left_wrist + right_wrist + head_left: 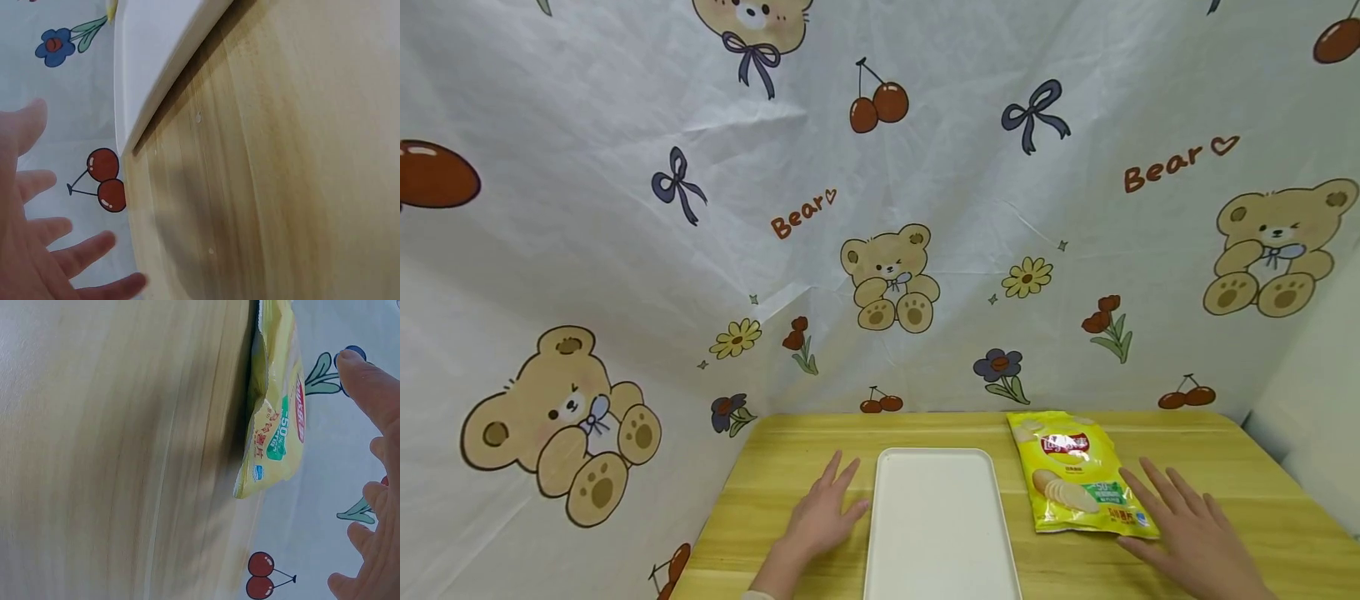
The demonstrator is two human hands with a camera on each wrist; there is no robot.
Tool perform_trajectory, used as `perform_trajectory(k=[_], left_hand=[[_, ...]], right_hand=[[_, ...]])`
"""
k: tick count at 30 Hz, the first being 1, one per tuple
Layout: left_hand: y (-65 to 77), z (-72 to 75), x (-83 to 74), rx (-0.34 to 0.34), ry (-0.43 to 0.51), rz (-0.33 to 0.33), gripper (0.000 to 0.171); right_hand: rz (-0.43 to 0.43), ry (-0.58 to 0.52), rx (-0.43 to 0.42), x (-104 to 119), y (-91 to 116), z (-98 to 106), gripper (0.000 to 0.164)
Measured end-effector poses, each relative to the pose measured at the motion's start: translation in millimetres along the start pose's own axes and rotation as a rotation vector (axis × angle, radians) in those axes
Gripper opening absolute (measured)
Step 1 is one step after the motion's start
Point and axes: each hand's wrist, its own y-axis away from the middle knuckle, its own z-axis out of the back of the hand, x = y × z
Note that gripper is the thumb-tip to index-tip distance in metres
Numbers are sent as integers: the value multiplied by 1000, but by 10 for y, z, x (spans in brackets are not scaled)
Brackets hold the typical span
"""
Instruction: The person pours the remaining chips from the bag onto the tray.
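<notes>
A yellow bag of potato chips (1071, 471) lies flat on the right part of the wooden table, its printed front facing up. My right hand (1198, 533) is spread just beside the bag's lower right corner, holding nothing. In the right wrist view the chip bag (275, 419) shows from its edge, with the fingers apart from it. A white rectangular tray (938, 525) lies in the middle, with nothing on it. To its left, my left hand (822, 517) hovers with fingers spread and thumb toward the tray's edge. The left wrist view shows a shadow under this hand (56, 244).
The light wooden table (805, 437) ends at a white cloth backdrop (925, 183) printed with bears, cherries, bows and flowers. The cloth also runs along the table's left side. A pale surface (1318, 400) stands beyond the right edge.
</notes>
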Motion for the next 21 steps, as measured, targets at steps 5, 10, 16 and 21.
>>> perform_trajectory(k=[5,10,16,21], left_hand=[[-20,-39,47,52,240,20,69],[-32,-91,90,63,417,29,57],[-18,-187,139,151,678,114,54],[-29,-292,173,166,798,139,58]], right_hand=[[-9,13,14,21,-18,-20,98],[-3,12,37,39,-48,-55,98],[-28,-6,89,95,-84,-94,100],[-32,-5,104,180,-131,-124,98]])
